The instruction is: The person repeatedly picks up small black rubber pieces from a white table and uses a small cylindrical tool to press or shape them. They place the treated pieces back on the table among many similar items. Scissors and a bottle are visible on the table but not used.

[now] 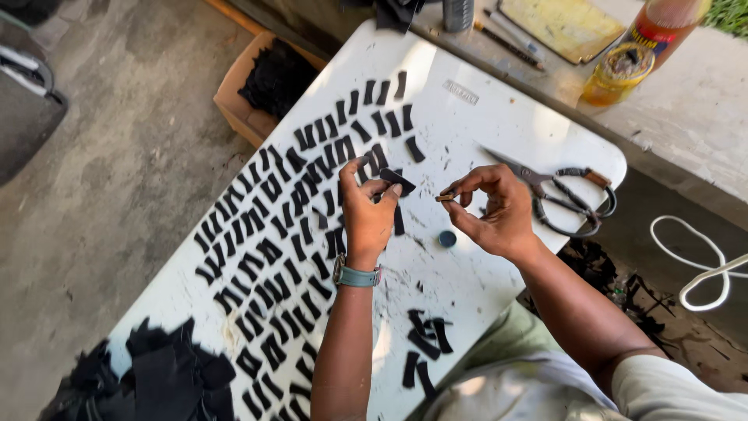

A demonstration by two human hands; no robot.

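Fingers of the left hand (368, 209) pinching a black strip (398, 181) — right hand (492, 209), at three o'clock, pinching a small brown piece (446, 198), scissors (562, 195) just beyond.

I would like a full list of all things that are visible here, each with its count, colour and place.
White work table: one, centre.
Small black cut strips: many, in rows across the table's left half; a few loose near the front edge.
Pile of black scrap material: one, table's lower left end.
Cardboard box with black pieces: one, brown, on the floor beyond the table.
Black-handled scissors: one, table's right end.
Small blue round cap: one, on the table under the hands.
Amber bottle and round tin: one each, on the far ledge.
White cord: one, right.
Left hand: holds a black strip; teal wristwatch.
Right hand: fingers pinch a small brown item.
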